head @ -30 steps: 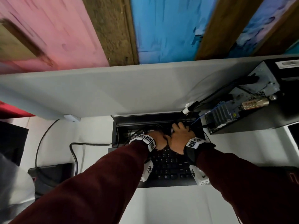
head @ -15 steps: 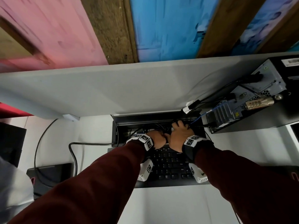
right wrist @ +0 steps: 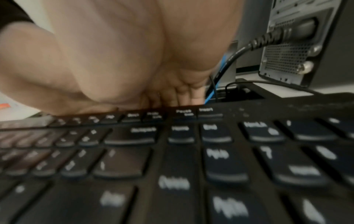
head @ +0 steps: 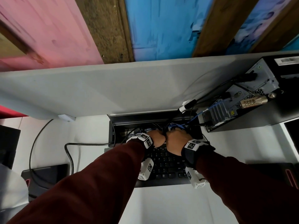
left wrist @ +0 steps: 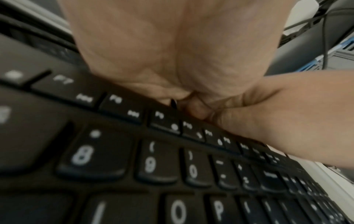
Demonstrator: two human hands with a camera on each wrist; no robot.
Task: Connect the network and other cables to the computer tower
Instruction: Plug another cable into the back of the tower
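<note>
The computer tower (head: 258,94) lies at the right with its rear panel facing my hands. A blue network cable (head: 196,116) runs from it into the black cable tray (head: 145,118) behind the keyboard (head: 166,164). My left hand (head: 156,138) and right hand (head: 177,139) sit knuckle to knuckle at the tray's front edge, fingers curled down into it. The left wrist view shows my left hand (left wrist: 172,60) against the right hand, fingers hidden behind the keyboard (left wrist: 134,166). In the right wrist view my right hand's fingers (right wrist: 184,94) dip beside the blue cable (right wrist: 208,97). What they hold is hidden.
A thick black cable (right wrist: 249,45) is plugged into the tower (right wrist: 287,53), which also carries a gold combination lock (head: 252,101). A grey partition (head: 113,86) stands behind the tray. At the left a black cable (head: 80,144) loops across the white desk towards a black device (head: 45,175).
My right hand's fingers, spread over the tray edge a second ago, have curled down into the tray. Both hands stay in the same spot.
</note>
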